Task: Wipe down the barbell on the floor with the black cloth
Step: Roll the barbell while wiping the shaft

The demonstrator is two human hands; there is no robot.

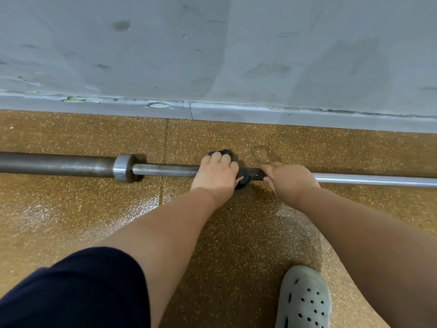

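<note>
The barbell (165,170) lies flat on the floor (71,209), close to the wall (212,55) and parallel with it, so its long axis runs straight across in front of me. At far left is the thick dark sleeve (56,164), then the collar (123,168), then the thin shaft. My left grip (216,172) comes next, clenched round the black cloth (244,179), which is bunched over the shaft; bits of the cloth poke out past my fingers on the far side and at the thumb side. Just beside it, with a short stretch of dark shaft between, my right grip (292,182) is curled over the bar, steadying it as far as I can tell. Beyond that the shaft runs on, brighter, off the right edge. My guess is that the coming stroke has to follow that axis: the cloth hand is nearer the collar, so leftward travel is short, while the long unwiped-looking run lies right, under my other hand.
</note>
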